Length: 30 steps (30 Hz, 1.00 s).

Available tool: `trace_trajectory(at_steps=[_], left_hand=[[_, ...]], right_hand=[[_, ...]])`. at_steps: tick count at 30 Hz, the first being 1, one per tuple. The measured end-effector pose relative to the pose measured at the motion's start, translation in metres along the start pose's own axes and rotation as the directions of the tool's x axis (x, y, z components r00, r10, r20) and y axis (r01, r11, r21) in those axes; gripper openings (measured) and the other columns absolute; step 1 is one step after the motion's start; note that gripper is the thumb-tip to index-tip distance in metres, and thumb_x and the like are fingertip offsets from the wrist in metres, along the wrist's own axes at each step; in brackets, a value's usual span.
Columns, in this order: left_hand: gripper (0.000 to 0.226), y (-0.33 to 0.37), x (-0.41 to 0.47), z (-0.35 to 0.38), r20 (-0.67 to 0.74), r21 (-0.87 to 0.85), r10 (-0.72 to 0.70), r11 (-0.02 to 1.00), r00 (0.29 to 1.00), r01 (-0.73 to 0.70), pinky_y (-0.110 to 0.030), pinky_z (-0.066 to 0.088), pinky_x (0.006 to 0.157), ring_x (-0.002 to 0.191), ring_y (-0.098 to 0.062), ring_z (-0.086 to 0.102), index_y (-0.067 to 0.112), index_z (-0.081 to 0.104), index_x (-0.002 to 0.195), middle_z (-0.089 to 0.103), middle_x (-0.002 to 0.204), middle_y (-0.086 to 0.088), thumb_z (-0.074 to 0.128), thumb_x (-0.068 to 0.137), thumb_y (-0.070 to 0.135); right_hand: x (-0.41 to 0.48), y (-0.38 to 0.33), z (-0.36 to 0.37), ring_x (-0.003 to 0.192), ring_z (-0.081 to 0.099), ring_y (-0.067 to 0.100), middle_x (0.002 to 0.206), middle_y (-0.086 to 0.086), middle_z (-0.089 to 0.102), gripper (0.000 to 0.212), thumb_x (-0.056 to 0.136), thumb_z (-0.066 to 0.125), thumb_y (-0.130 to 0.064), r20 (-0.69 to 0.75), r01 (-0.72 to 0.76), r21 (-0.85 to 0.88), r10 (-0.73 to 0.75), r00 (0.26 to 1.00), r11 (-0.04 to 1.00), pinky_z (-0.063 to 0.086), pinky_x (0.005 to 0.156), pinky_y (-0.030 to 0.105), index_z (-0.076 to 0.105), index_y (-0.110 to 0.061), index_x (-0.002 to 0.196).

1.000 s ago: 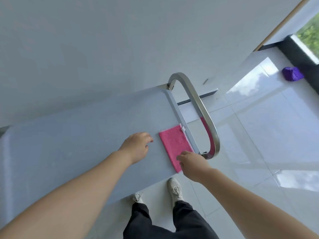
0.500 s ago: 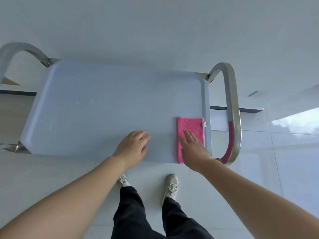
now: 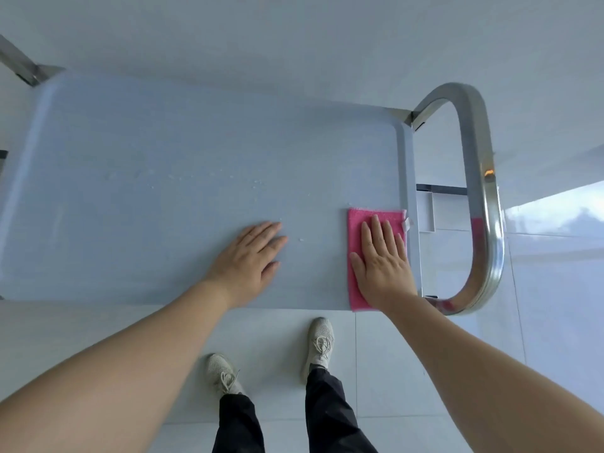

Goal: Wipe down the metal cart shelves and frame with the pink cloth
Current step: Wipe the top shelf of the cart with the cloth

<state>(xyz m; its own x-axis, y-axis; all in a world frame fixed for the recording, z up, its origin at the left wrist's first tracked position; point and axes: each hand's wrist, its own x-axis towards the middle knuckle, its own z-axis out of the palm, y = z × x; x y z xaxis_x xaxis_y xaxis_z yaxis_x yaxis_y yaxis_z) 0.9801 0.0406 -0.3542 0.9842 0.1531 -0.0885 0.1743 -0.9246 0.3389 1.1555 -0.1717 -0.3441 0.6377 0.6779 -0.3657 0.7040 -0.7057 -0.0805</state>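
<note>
"Pink folded terry cloth [image 3: 354, 230] is lying flat at the right end of the pale grey-blue metal top shelf [image 3: 163, 197], tight against the raised lip. Are you watching the hands?"

"I am. The right hand [image 3: 382, 266] is pressing down on the cloth, palm flat, fingers straight and a little spread, nothing curled round it. The left hand [image 3: 248, 259] is resting on the bare shelf well to the left, fingers relaxed and holding nothing. It's bracing, I'd guess."

"How is that cloth going to handle?"

"Soft and light, I'm judging. On smooth metal it's likely to bunch, or skid out from under the palm, unless the weight is sitting over its middle. For the curved brushed-steel handle loop [image 3: 487, 207] just beside it, I'd be gathering the cloth by its near edge and wrapping it round the tube. Small pale droplets [image 3: 196, 178] are sitting mid-shelf, so that patch is probably slick."

"Is anything written on it?"

"A little white tag [image 3: 408, 223] is sticking out at the cloth's far right corner, but it's too small to read. I'm not making out any brand or lettering on the cart either."

"And how far along?"

"Hardly begun, I'm thinking. Those droplets are lying unwiped."
</note>
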Motion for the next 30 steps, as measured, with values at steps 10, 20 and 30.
trace_trajectory(at_steps=[10, 20, 30], left_hand=[[0.048, -0.006, -0.009, 0.009, -0.049, -0.003, 0.044, 0.999, 0.998, -0.044, -0.041, 0.026, 0.111, 0.132, -0.027, 0.042, 0.007, 0.053, 0.131, 0.044, 0.143, -0.012, 0.037, 0.09, 0.025], [0.048, -0.005, -0.007, 0.012, -0.069, -0.004, 0.039, 0.999, 0.997, -0.04, -0.041, 0.026, 0.112, 0.134, -0.025, 0.041, 0.007, 0.051, 0.133, 0.043, 0.144, -0.011, 0.036, 0.09, 0.023], [0.048, -0.002, -0.007, 0.012, -0.078, 0.02, 0.04, 0.999, 0.996, -0.038, -0.039, 0.025, 0.113, 0.134, -0.024, 0.04, 0.007, 0.052, 0.133, 0.042, 0.145, -0.01, 0.037, 0.09, 0.022]], right_hand=[[0.003, 0.001, 0.003, 0.148, -0.006, 0.021, 0.161, 0.003, -0.003, 0.072, 0.091, 0.002, -0.052, -0.057, -0.123, 0.007, 0.123, 0.991, 0.992, -0.011, 0.119, 0.036, 0.001, -0.015, 0.152], [0.036, 0.01, -0.007, 0.148, -0.004, 0.021, 0.161, 0.004, -0.001, 0.072, 0.089, 0.0, -0.049, -0.098, -0.129, -0.03, 0.125, 0.987, 0.991, -0.011, 0.119, 0.036, 0.004, -0.015, 0.153], [0.127, 0.018, -0.038, 0.148, -0.001, 0.025, 0.161, 0.006, 0.0, 0.062, 0.099, 0.015, -0.043, -0.159, -0.142, -0.018, 0.138, 0.978, 0.99, -0.003, 0.12, 0.041, 0.006, -0.015, 0.153]])
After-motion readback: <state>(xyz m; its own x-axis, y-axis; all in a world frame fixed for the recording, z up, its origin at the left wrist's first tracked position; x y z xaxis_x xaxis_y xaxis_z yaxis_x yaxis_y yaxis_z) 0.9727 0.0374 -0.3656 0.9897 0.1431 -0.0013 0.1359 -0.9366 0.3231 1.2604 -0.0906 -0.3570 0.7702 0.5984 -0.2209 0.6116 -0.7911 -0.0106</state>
